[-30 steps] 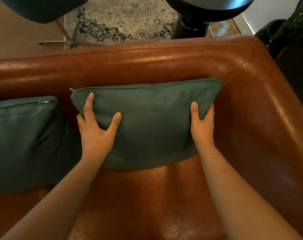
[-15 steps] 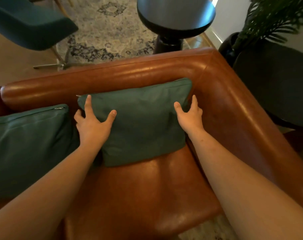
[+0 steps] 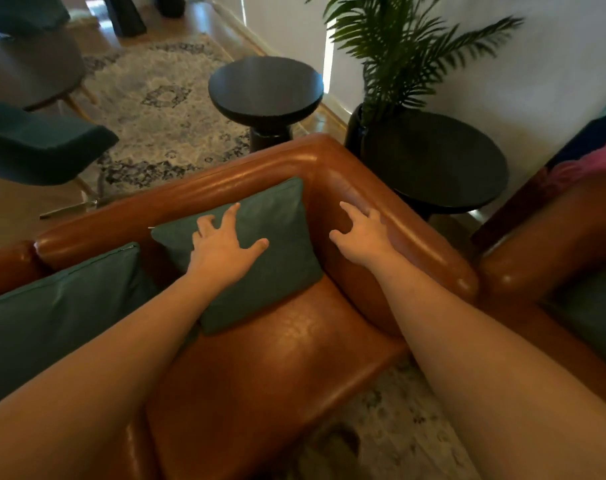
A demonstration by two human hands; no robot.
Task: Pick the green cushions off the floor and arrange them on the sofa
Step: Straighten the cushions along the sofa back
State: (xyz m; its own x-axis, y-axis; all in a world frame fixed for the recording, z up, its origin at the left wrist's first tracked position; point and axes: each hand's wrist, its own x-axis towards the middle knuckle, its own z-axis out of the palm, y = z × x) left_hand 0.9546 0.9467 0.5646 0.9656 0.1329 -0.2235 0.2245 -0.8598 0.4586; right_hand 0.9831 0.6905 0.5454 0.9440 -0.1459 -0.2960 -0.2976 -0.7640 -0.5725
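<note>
Both spread: left hand over cushion; right hand beside armrest.

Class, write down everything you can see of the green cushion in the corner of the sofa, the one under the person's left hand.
The cushion is dark green, roughly rectangular, of smooth matte fabric, plump with seamed edges. It stands tilted, leaning back against the backrest of the brown leather sofa, its right edge near the armrest, its bottom edge on the seat. The left hand lies on its front with fingers spread. The right hand is off it, over the armrest.
</note>
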